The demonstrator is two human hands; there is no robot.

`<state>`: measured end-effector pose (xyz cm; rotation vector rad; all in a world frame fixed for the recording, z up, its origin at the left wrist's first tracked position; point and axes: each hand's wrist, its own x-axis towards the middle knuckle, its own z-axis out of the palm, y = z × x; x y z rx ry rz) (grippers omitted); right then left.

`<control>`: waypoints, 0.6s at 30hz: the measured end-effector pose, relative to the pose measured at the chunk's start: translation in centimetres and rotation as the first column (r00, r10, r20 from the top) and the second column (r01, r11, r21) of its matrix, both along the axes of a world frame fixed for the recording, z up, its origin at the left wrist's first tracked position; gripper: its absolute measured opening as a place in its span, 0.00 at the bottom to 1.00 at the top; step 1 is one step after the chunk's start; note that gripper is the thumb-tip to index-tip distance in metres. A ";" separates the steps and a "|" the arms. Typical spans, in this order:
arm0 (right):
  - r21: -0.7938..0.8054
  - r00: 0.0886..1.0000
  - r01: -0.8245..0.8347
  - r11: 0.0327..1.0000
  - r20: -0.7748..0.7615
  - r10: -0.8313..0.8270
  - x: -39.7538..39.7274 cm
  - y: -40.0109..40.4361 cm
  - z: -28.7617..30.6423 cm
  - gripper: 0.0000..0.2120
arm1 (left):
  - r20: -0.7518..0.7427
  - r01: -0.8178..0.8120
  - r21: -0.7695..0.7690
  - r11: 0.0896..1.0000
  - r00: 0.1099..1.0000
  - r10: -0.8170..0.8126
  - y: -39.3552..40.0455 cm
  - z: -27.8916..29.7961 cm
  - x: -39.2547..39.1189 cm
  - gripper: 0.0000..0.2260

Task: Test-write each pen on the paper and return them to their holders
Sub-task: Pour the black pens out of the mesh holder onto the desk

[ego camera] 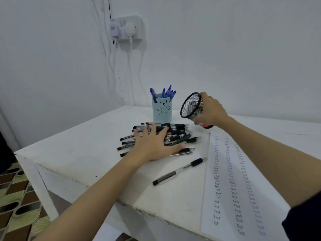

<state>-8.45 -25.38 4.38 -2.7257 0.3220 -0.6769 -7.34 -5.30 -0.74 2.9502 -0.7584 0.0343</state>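
A heap of several black pens [175, 132] lies on the white table [83, 150]. My left hand [154, 145] rests flat on the heap with fingers spread. My right hand [211, 111] grips a black mesh holder [192, 106], tipped on its side with its empty mouth facing left above the pens. A light blue bear holder [162, 111] stands upright behind the heap with several blue pens [166, 93] in it. One black pen [178, 171] lies alone nearer to me. The paper [231, 185], covered with columns of "Test", lies at the right.
The table's near corner and left edge drop to a patterned floor [15, 197]. A wall socket [127, 28] with plugs and hanging white cables sits on the wall behind the table. A small red thing shows under my right hand.
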 end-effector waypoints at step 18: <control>0.361 0.990 0.120 0.925 -0.117 -0.082 2.4 -2.3 -1.6 0.29 | -0.044 0.181 -0.040 0.983 0.982 -0.183 0.9 -0.1 0.1 0.42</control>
